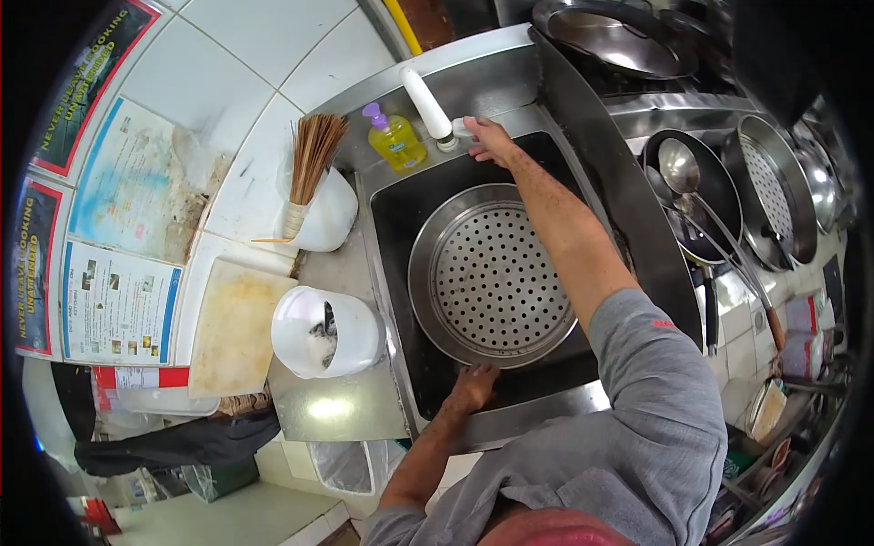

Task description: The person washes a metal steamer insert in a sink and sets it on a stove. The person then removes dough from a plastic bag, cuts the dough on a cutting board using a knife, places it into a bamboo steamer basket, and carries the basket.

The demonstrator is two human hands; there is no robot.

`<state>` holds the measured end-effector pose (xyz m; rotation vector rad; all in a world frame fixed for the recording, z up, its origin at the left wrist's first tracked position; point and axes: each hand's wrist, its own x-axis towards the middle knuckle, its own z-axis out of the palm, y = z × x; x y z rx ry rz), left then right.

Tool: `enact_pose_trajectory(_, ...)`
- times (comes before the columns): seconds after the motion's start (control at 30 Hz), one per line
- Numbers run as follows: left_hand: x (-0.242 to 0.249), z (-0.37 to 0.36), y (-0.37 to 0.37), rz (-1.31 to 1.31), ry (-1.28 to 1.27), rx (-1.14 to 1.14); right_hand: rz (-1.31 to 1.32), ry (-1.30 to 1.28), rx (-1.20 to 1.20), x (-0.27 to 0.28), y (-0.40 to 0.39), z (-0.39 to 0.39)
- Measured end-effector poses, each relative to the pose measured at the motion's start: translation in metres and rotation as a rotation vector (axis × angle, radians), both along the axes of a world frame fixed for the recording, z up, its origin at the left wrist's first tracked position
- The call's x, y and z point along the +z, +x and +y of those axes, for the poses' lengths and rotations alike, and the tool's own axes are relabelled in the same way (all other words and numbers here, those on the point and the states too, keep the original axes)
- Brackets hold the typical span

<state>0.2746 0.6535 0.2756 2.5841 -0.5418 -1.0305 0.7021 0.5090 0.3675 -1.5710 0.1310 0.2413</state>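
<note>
A round metal steamer pan (496,273) with a perforated bottom lies in the dark sink basin (396,227). My left hand (473,387) is closed at the pan's near rim; the fingertips are partly hidden there. Past the far side of the pan, my right hand (489,141) is closed on the tap's handle (462,127), at the base of the white tap (424,102). No stream of water can be made out below the spout. Beside the tap stands a soap bottle (397,141) with yellow-green liquid and a purple pump.
Left of the sink are a white tub (332,218) holding a stick brush (314,159), another white tub (364,332) with dark items inside, and a stained cutting board (238,318). To the right are a black pan (719,196) with ladles and another perforated pan (774,191).
</note>
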Motion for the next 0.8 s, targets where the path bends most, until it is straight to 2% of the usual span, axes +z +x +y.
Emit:
enact_pose_trajectory(0.03, -0.008, 0.004, -0.004, -0.097, -0.001, 0.024, 0.024, 0.056, 0.070, -0.004, 0.012, 0.000)
enact_pose_trajectory(0.13, 0.007, 0.002, -0.003, -0.024, 0.127, 0.079, 0.090, 0.153, 0.150, -0.013, 0.027, 0.004)
enact_pose_trajectory(0.2, 0.008, 0.002, -0.006, -0.057, 0.140, 0.085, -0.060, 0.213, 0.211, -0.021, 0.037, 0.003)
enact_pose_trajectory(0.23, 0.009, 0.000, -0.006, -0.112, 0.149, 0.079, -0.112, 0.217, 0.118, -0.027, 0.038, 0.006)
enact_pose_trajectory(0.37, 0.031, -0.011, 0.001, -0.121, 0.070, 0.076, -0.157, 0.143, 0.103, -0.026, 0.031, 0.008)
enact_pose_trajectory(0.43, 0.029, -0.015, -0.001, -0.298, -0.044, 0.090, -0.198, 0.151, -0.014, -0.026, 0.025, 0.015)
enact_pose_trajectory(0.47, 0.028, -0.017, -0.001, -0.298, -0.046, 0.091, -0.198, 0.149, -0.014, -0.036, 0.023, 0.023)
enact_pose_trajectory(0.53, 0.026, -0.022, -0.001, -0.372, 0.032, 0.100, -0.378, 0.035, -0.309, -0.063, 0.022, 0.041)
enact_pose_trajectory(0.57, 0.025, -0.021, -0.002, -0.367, 0.027, 0.099, -0.211, 0.220, -0.351, -0.041, -0.017, 0.042)
enact_pose_trajectory(0.63, 0.018, -0.017, -0.002, -0.374, 0.033, 0.167, 0.177, 0.790, -0.304, -0.049, -0.066, 0.048)
enact_pose_trajectory(0.7, 0.007, -0.007, 0.002, -0.344, 0.048, 0.184, 0.430, 0.964, -0.022, -0.067, -0.100, 0.047)
enact_pose_trajectory(0.73, 0.002, -0.001, 0.004, -0.311, 0.072, 0.201, 0.428, 0.960, -0.027, -0.072, -0.101, 0.041)
enact_pose_trajectory(0.8, 0.006, 0.010, 0.023, -0.370, -0.057, 0.262, 0.437, 1.085, 0.244, -0.082, -0.095, 0.029)
